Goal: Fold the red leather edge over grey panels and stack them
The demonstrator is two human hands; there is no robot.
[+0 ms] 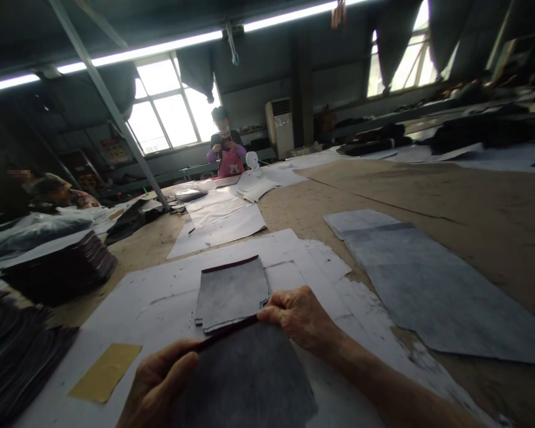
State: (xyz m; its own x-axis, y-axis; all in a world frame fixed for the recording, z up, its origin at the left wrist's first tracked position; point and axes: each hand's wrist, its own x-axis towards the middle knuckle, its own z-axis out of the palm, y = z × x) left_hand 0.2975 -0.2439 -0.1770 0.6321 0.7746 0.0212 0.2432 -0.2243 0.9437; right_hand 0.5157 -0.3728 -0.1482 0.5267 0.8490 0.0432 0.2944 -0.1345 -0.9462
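Note:
Between my two hands is a dark grey sheet (245,380) of fabric or leather-like material, with a dark red strip along its far edge. My left hand (160,380) pinches the left end of that edge between thumb and fingers. At the right end, my right hand (301,315) grips the same edge in a pinch. Just beyond lies a small stack of lighter grey pieces (234,291), also with a dark red strip on its far side. White paper (160,297) is spread under the stack.
Tall piles of dark pieces (62,267) stand at the left, near a yellow-brown card (107,371). Large grey sheets (428,279) lie on the brown tabletop (383,184) at right. A person in a pink apron (232,161) is across the table. A slanted metal pole (116,113) rises at left.

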